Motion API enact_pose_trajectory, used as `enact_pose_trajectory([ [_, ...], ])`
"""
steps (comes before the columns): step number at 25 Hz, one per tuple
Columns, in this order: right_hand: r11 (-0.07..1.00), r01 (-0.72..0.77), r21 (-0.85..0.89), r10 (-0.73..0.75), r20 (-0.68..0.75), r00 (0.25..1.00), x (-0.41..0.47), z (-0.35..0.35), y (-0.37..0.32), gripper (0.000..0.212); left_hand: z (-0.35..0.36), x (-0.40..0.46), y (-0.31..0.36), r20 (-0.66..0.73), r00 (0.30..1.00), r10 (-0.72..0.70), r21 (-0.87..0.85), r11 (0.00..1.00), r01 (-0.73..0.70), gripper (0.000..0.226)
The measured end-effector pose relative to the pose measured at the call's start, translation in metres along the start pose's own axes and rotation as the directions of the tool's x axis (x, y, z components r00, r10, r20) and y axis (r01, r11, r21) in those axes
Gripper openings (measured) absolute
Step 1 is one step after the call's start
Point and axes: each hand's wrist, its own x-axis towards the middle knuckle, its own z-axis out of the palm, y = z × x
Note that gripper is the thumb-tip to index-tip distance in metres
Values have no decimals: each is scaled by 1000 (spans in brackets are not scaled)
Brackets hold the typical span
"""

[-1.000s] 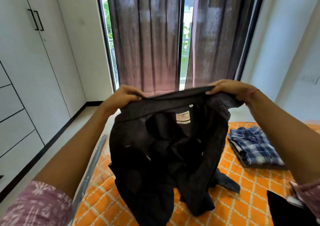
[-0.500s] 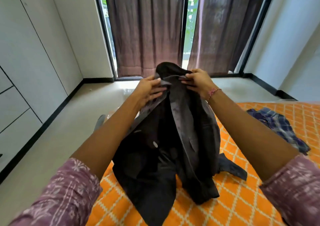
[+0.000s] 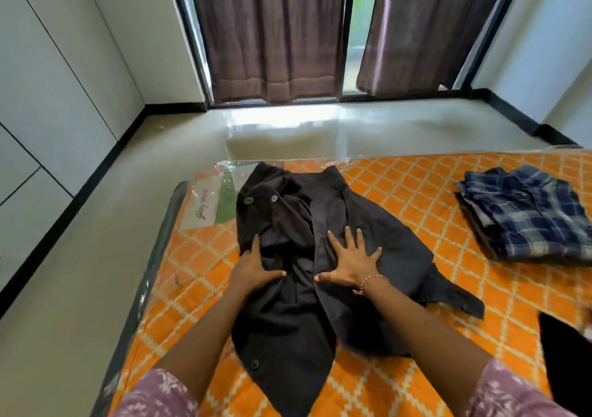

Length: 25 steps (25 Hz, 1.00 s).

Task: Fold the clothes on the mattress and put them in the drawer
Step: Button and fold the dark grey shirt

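Black shirt (image 3: 320,256), previously held up by both hands, now lies flat on the orange mattress (image 3: 416,192), collar toward the window, placket up, creased. Left hand (image 3: 253,269) and right hand (image 3: 350,261) press on it, fingers spread wide, gripping nothing.

Head-worn view, downward over mattress (image 3: 416,186)

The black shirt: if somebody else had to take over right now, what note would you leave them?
Left hand: open, flat on the black shirt.
Right hand: open, flat on it too.
Shirt lies spread and crumpled on the orange mattress, not folded.
Blue plaid shirt lies folded at the right of the mattress.
Another dark item sits at the right edge.
Left: smooth and fold the black shirt, then put the clothes in the drawer.
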Motion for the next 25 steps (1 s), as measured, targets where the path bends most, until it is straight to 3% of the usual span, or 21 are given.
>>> enact_pose_trajectory([
  [3,998,-36,-46,37,38,999,0,6,0,106,34,-6,12,-131,977,-170,140,972,188,109],
  [5,995,-47,-89,52,54,997,-5,9,1,98,39,-13,16,-168,978,-120,148,978,146,83],
  [7,985,-42,-166,48,32,998,-15,14,1,89,46,-27,17,-182,983,18,197,980,19,61],
  [10,975,-26,-220,26,-1,1000,-43,27,6,84,52,-60,18,-116,982,146,453,888,-79,42],
  [15,991,-69,-111,78,78,994,-110,53,-1,71,62,-131,14,110,987,117,666,729,-161,30],
  [17,989,-129,-75,140,167,976,-136,54,-4,63,52,-148,-2,132,976,171,490,845,-214,43],
  [18,984,-171,-54,178,153,972,-146,50,-11,56,44,-156,-12,81,984,156,255,952,-172,57],
  [19,978,-209,-21,210,61,976,-152,42,-22,49,37,-161,-21,-20,997,78,-17,997,-78,70],
  [20,978,-206,26,208,-99,973,-152,30,-37,42,33,-164,-28,-122,990,-75,-241,970,44,78],
  [21,988,-132,77,149,-273,950,-148,20,-55,36,31,-167,-32,-132,961,-245,-398,901,175,81],
  [22,991,20,129,32,-389,921,-143,8,-79,32,31,-170,-32,-65,943,-326,-499,829,252,76],
  [24,936,274,222,-169,-399,901,-132,-7,-126,28,37,-175,-30,23,964,-265,-616,756,222,52],
  [25,917,317,242,-220,-357,908,-127,-8,-146,30,36,-178,-30,-33,971,-235,-617,769,165,46],
])
